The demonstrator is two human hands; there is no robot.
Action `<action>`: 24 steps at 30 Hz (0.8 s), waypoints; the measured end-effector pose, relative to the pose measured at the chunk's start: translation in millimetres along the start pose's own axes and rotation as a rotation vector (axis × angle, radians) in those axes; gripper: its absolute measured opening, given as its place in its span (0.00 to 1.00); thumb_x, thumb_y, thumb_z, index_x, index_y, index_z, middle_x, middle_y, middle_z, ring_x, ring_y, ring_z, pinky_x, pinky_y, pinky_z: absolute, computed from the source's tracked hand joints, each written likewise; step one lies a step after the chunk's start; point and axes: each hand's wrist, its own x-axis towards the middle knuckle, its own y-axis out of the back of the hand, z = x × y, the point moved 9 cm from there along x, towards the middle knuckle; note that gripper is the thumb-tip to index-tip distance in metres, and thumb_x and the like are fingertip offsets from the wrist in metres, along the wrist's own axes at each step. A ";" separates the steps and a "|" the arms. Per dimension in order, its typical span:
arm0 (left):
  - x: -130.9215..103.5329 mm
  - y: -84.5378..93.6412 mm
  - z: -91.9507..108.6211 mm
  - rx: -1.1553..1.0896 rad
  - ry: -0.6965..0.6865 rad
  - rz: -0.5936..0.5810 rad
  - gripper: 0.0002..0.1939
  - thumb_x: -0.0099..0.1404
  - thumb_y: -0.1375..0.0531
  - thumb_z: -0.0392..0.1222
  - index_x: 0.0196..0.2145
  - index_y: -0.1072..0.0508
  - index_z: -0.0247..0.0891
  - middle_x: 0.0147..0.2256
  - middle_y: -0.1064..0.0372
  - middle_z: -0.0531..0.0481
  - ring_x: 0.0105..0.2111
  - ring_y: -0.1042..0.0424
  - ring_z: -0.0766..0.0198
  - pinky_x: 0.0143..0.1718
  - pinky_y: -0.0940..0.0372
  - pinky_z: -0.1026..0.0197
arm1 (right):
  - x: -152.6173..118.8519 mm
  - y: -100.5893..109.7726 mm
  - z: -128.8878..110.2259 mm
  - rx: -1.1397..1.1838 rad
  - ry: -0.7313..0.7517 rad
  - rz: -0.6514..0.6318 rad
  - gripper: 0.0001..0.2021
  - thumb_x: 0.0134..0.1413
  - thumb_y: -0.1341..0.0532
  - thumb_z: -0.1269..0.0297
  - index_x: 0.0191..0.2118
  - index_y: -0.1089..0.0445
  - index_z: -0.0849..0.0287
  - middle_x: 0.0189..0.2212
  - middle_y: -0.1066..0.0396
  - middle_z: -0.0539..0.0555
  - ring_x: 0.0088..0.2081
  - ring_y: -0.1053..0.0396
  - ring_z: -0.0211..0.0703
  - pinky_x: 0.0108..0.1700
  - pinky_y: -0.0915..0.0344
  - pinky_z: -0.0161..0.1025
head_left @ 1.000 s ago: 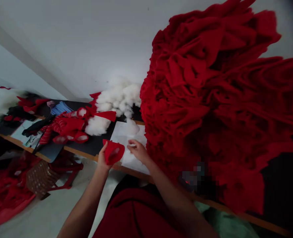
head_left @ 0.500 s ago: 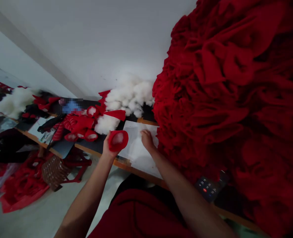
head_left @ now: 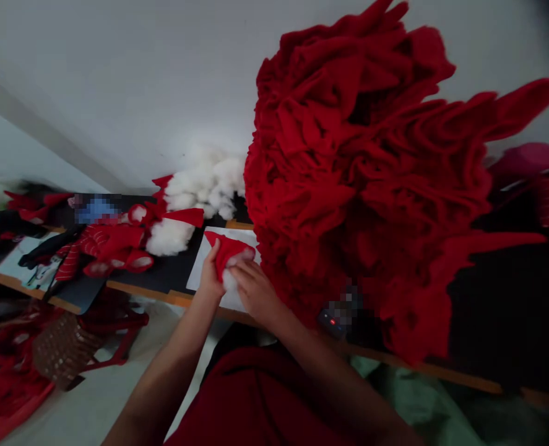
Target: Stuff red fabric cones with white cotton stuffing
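Observation:
My left hand (head_left: 210, 272) is closed around a red pointed fabric piece (head_left: 226, 248), much like a small cone-shaped hat. Its tip points up and left, and its open end faces my right hand (head_left: 256, 291). White stuffing (head_left: 229, 280) bulges out at that opening. The fingers of my right hand are bent together against the stuffing and the rim, partly hiding both. Both hands are above a white sheet (head_left: 198, 269) on the dark table.
A tall heap of red fabric pieces (head_left: 311, 173) stands right of my hands. Fluffy white stuffing (head_left: 202, 186) lies by the wall. Stuffed red pieces (head_left: 116, 244) are to the left. A phone (head_left: 332, 322) lies at the table's front, and a brown woven seat (head_left: 65, 347) is lower left.
My right hand has come left from above the sheet to the fabric piece's opening. The piece has turned, its opening now toward my right hand. The view has swung right.

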 end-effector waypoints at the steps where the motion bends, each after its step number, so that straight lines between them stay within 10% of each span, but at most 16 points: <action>1: -4.9 -4.8 -6.9 0.014 0.025 -0.011 0.13 0.60 0.46 0.47 0.30 0.30 0.33 0.25 0.29 0.49 0.26 0.29 0.65 0.35 0.33 0.61 | 1.0 -2.3 -3.0 -0.038 0.047 -0.024 0.20 0.47 0.51 0.80 0.45 0.34 0.60 0.44 0.32 0.58 0.48 0.38 0.46 0.54 0.42 0.47; 13: -30.7 -1.3 -48.3 0.114 0.015 -0.125 0.19 0.54 0.40 0.50 0.37 0.29 0.32 0.35 0.28 0.42 0.42 0.30 0.54 0.44 0.35 0.55 | -6.8 -2.8 -4.6 -0.045 0.225 -0.209 0.12 0.43 0.50 0.79 0.33 0.34 0.62 0.33 0.36 0.57 0.38 0.39 0.46 0.44 0.38 0.44; 19: -30.9 14.4 -31.6 0.123 -0.196 0.050 0.12 0.46 0.34 0.38 0.29 0.29 0.32 0.27 0.28 0.50 0.26 0.29 0.66 0.32 0.35 0.65 | -24.3 24.3 5.0 -0.020 -0.033 0.245 0.16 0.40 0.48 0.78 0.38 0.37 0.59 0.41 0.45 0.57 0.46 0.44 0.46 0.49 0.41 0.45; 24: -24.9 37.6 -18.8 0.153 -0.364 0.206 0.11 0.44 0.35 0.34 0.27 0.30 0.33 0.24 0.30 0.54 0.22 0.32 0.69 0.28 0.37 0.66 | -30.6 -7.5 39.7 0.243 -0.330 0.204 0.20 0.36 0.48 0.78 0.41 0.38 0.59 0.39 0.40 0.56 0.42 0.39 0.44 0.45 0.38 0.43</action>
